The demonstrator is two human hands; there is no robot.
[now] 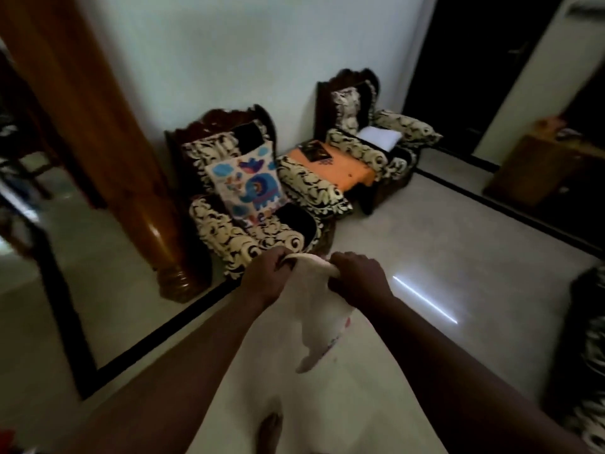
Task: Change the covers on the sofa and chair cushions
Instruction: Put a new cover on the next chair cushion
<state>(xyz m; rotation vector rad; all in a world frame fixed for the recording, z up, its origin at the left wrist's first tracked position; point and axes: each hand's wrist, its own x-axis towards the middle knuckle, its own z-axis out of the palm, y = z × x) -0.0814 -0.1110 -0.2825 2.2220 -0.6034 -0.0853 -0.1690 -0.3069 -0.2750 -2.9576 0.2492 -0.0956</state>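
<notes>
Not much to report on the person here tbh. Both arms are bare right up to where they leave the shot, no sleeves anywhere in view. The left hand (266,273) and right hand (358,276) have nothing on them: no gloves, and no rings or watch that I can make out, though the lighting's dim. A bare foot (270,430) peeks in at the bottom.

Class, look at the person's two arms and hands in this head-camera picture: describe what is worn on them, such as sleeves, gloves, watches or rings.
Both forearms are bare as far as the picture shows; no sleeve reaches into view. The left hand and right hand wear no gloves. No watch, bracelet or ring is visible, though the dim, blurred picture could hide a small ring.
</notes>
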